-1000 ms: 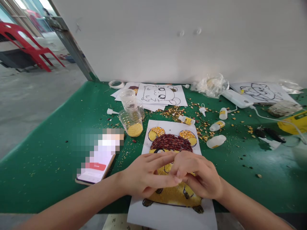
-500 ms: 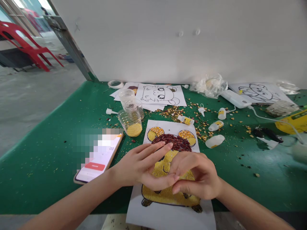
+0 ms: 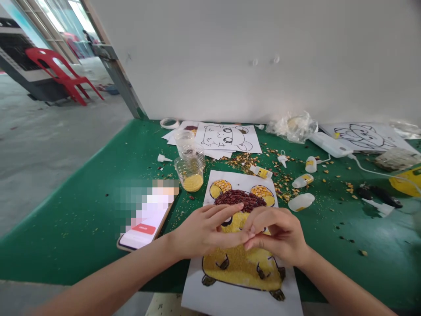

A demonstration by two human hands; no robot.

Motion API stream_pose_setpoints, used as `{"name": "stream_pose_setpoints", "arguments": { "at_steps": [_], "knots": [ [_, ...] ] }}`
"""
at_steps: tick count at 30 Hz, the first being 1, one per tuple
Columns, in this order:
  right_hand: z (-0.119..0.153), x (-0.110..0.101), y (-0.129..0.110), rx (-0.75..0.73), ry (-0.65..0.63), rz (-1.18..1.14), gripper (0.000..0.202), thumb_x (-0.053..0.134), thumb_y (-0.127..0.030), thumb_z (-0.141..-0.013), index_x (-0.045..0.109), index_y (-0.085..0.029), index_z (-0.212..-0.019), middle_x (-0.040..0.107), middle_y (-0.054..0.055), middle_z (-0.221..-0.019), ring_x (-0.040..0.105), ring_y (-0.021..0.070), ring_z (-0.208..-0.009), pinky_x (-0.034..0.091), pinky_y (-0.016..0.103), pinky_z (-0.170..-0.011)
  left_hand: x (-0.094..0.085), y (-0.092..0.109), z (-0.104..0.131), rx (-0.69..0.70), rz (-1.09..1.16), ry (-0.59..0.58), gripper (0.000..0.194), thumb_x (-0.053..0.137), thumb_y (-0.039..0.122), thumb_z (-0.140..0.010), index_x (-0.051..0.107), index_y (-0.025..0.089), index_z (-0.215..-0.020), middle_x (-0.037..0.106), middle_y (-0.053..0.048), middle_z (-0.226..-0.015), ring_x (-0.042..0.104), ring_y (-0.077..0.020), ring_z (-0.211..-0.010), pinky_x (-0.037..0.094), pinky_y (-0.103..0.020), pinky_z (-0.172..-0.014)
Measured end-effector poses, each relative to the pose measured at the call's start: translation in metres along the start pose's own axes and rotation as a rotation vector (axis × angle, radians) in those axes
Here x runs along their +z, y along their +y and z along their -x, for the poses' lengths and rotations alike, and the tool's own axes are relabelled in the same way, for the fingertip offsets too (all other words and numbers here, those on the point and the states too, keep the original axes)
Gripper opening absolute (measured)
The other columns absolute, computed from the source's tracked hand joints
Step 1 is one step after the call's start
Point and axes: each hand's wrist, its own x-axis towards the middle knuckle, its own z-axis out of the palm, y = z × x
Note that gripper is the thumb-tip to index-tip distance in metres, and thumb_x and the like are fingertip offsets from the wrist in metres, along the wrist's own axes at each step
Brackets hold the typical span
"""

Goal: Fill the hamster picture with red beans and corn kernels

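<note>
My left hand [image 3: 205, 230] hovers over the seed picture [image 3: 241, 274], its fingers stretched out and apart. The tip of its lowest digit meets the pinched fingers of my right hand [image 3: 281, 232]. Anything between those right fingertips is hidden or too small to name. Beneath both hands, the picture shows an animal on white paper, with dark red beans across its head, yellow grains over face and body, and corn kernels in the ears. My hands cover part of its middle.
Left of the picture lie a phone [image 3: 148, 224] and a clear cup [image 3: 190, 175] with yellow grains. Several glue bottles [image 3: 301, 202] and scattered seeds [image 3: 243, 160] are to the right and behind. Drawn sheets [image 3: 226, 139], a plastic bag [image 3: 292, 127] and a power bank [image 3: 330, 145] lie by the wall.
The camera view has shifted, so the table's things appear lower and further right. My hands stay together over the picture, and more of its lower body shows beneath them.
</note>
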Motion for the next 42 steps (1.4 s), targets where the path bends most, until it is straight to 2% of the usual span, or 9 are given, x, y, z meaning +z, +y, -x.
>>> {"name": "stream_pose_setpoints", "arguments": {
  "at_steps": [5,8,10,14,17,25,30,36,42],
  "knots": [
    [0.000,-0.001,0.007,0.095,0.075,0.078,0.019,0.070,-0.016,-0.076,0.055,-0.023,-0.086,0.062,-0.002,-0.074,0.061,0.0116,-0.067,0.052,0.023,-0.060,-0.009,0.011,-0.001,-0.156,0.003,-0.086,0.065,0.046,0.006,-0.074,0.032,0.023,-0.135,0.044,-0.013,-0.135,0.046,-0.0245,-0.121,0.046,-0.038,-0.093],
    [0.001,-0.001,0.015,0.036,0.123,0.129,0.032,0.066,-0.019,-0.079,0.045,-0.025,-0.103,0.057,-0.001,-0.084,0.057,0.0112,-0.069,0.050,0.025,-0.061,-0.025,0.018,0.011,-0.282,-0.045,-0.017,0.046,0.041,0.003,-0.075,0.045,0.020,-0.118,0.055,-0.011,-0.117,0.053,-0.0225,-0.108,0.048,-0.036,-0.087],
    [0.001,-0.002,0.021,-0.004,0.140,0.194,0.036,0.058,-0.019,-0.084,0.038,-0.025,-0.113,0.054,0.001,-0.090,0.055,0.0115,-0.070,0.049,0.028,-0.063,-0.036,0.019,0.027,-0.532,-0.128,0.051,0.032,0.039,0.003,-0.077,0.049,0.019,-0.103,0.056,-0.010,-0.109,0.054,-0.0230,-0.104,0.048,-0.038,-0.085],
    [-0.002,-0.009,0.027,-0.039,0.176,0.360,0.033,0.049,-0.015,-0.088,0.035,-0.024,-0.117,0.051,0.004,-0.097,0.053,0.0119,-0.070,0.047,0.032,-0.069,-0.043,0.007,0.063,-1.053,-0.452,0.008,0.034,0.041,0.029,-0.087,0.041,0.013,-0.118,0.044,-0.024,-0.130,0.045,-0.0395,-0.118,0.044,-0.055,-0.084],
    [-0.006,-0.013,0.028,-0.016,0.196,0.422,0.029,0.049,-0.017,-0.088,0.037,-0.023,-0.113,0.051,0.005,-0.100,0.053,0.0123,-0.072,0.047,0.032,-0.069,-0.036,-0.003,0.076,-1.198,-0.418,-0.063,0.044,0.043,0.040,-0.086,0.040,0.010,-0.117,0.035,-0.029,-0.138,0.049,-0.0436,-0.115,0.045,-0.055,-0.081],
    [-0.010,-0.020,0.037,0.089,0.173,0.548,0.027,0.047,-0.024,-0.089,0.037,-0.021,-0.114,0.050,0.009,-0.109,0.054,0.0146,-0.080,0.049,0.030,-0.067,-0.038,-0.008,0.080,-1.194,-0.312,-0.015,0.045,0.043,0.034,-0.087,0.033,0.011,-0.123,0.039,-0.024,-0.131,0.057,-0.0363,-0.106,0.050,-0.044,-0.075],
    [-0.009,-0.017,0.037,0.154,0.152,0.584,0.026,0.046,-0.027,-0.090,0.039,-0.020,-0.115,0.054,0.007,-0.099,0.054,0.0151,-0.076,0.049,0.032,-0.068,-0.059,0.019,0.069,-1.125,-0.448,0.061,0.062,0.045,0.046,-0.087,0.024,0.016,-0.137,0.026,-0.024,-0.143,0.036,-0.0426,-0.127,0.039,-0.055,-0.093],
    [-0.002,-0.001,0.029,0.099,-0.013,0.392,0.035,0.055,-0.032,-0.086,0.045,-0.021,-0.118,0.059,0.007,-0.097,0.058,0.0182,-0.088,0.049,0.034,-0.077,-0.056,0.040,0.026,-0.445,-0.309,-0.028,0.052,0.048,0.025,-0.089,0.032,0.028,-0.138,0.051,-0.009,-0.126,0.041,-0.0264,-0.123,0.035,-0.045,-0.102],
    [-0.002,0.009,0.022,0.184,-0.067,-0.043,0.034,0.072,-0.032,-0.073,0.058,-0.021,-0.102,0.062,0.006,-0.102,0.060,0.0184,-0.098,0.048,0.035,-0.087,-0.017,0.015,0.010,-0.197,-0.334,-0.091,0.055,0.049,0.012,-0.083,0.040,0.029,-0.133,0.051,-0.009,-0.126,0.041,-0.0262,-0.123,0.037,-0.045,-0.099]
  ]
}}
